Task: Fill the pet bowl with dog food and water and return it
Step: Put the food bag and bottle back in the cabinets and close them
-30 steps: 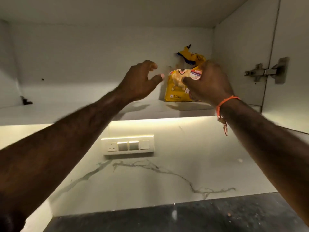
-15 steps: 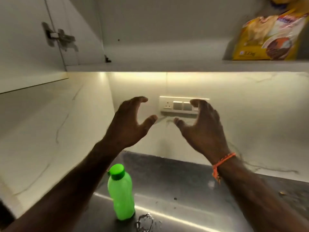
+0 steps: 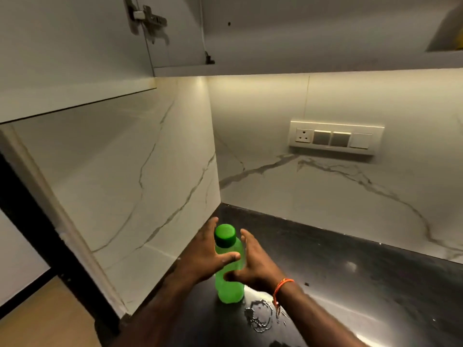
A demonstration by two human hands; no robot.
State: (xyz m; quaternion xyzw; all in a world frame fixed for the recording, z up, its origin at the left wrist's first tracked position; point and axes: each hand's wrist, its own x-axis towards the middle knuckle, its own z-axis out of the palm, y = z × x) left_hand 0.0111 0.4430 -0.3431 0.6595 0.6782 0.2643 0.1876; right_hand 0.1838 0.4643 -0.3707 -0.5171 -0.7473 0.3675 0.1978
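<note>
Dark counter (image 3: 350,284) in marble corner, w/ green bottle (image 3: 229,284) upright near a small puddle (image 3: 259,315). Our left hand (image 3: 203,256) & right hand (image 3: 253,264) flank it, grip wide, thumbs touching its front. Pet bowl not visible.

Bright green bottle (image 3: 229,271) with darker green cap (image 3: 225,235); black worktop (image 3: 350,284); white backsplash (image 3: 325,196) veined grey; cream switch plate (image 3: 334,137), grey switches; orange wristband (image 3: 281,288).

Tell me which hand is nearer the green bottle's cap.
Left. The left hand flanks the cap and neck of the green bottle; the right hand sits lower, beside its body.
</note>
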